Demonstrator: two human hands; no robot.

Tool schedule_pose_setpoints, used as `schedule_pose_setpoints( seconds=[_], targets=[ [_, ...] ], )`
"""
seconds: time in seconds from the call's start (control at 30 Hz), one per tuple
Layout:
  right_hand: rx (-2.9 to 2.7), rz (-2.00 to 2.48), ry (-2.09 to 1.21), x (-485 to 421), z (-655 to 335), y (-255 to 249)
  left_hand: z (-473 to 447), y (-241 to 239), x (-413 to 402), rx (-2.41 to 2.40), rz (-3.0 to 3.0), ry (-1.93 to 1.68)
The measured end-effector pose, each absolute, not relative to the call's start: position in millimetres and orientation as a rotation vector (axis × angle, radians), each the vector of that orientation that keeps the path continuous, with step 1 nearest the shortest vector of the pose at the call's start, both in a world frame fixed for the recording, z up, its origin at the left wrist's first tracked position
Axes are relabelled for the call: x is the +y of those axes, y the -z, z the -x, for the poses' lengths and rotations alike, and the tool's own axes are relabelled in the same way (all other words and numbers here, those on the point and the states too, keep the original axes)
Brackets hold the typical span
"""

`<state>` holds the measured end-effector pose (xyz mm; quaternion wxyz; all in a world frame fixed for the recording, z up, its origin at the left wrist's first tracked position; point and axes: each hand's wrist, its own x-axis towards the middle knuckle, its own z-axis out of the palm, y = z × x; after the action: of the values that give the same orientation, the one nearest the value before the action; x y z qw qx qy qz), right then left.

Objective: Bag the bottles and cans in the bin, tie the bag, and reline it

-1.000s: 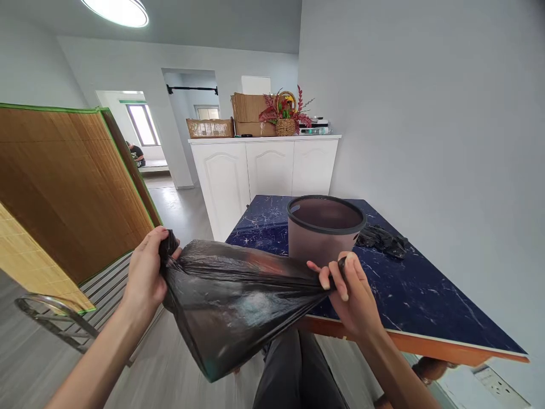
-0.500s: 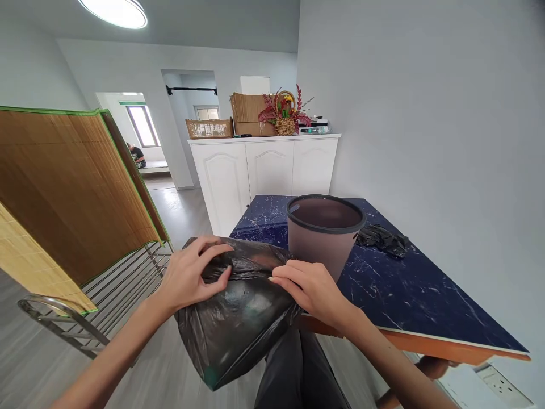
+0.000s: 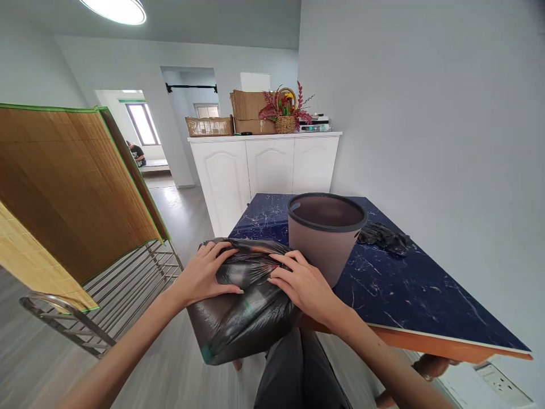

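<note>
A full black garbage bag point(image 3: 249, 326) is at the near left edge of the blue table, its plastic gathered into creases on top. My left hand point(image 3: 208, 275) grips the bag's upper left side, fingers curled over it and thumb apart. On the right, my right hand point(image 3: 304, 287) holds the gathered plastic near the top, fingers bent. A pinkish-brown trash can point(image 3: 319, 247) with a dark rim stands upright on the table just beyond my right hand. Behind it to the right lies a crumpled black plastic bag point(image 3: 385, 238).
The blue marble-patterned table point(image 3: 404, 301) runs along the wall. To the left is a metal rack point(image 3: 128, 301) draped with a bamboo mat point(image 3: 72, 193). A white cabinet point(image 3: 268, 165) carries cardboard boxes point(image 3: 253, 111) and a flower basket point(image 3: 285, 124). A person point(image 3: 136, 153) sits in a far room.
The garbage bag has swung up and slightly right, its lower corner higher. My left hand has moved right and spread over the bag. My right hand has shifted slightly left, fingers more spread.
</note>
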<state>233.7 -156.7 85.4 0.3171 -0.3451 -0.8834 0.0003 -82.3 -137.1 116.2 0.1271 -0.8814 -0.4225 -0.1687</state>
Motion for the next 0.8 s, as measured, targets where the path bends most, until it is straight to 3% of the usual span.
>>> schedule_pose_setpoints(
  seconds=[0.8],
  targets=[
    [-2.411, 0.867, 0.082, -154.8, -216.8, -71.7, 82.0, -64.9, -107.8, -1.297, 2.661, 0.472]
  ],
)
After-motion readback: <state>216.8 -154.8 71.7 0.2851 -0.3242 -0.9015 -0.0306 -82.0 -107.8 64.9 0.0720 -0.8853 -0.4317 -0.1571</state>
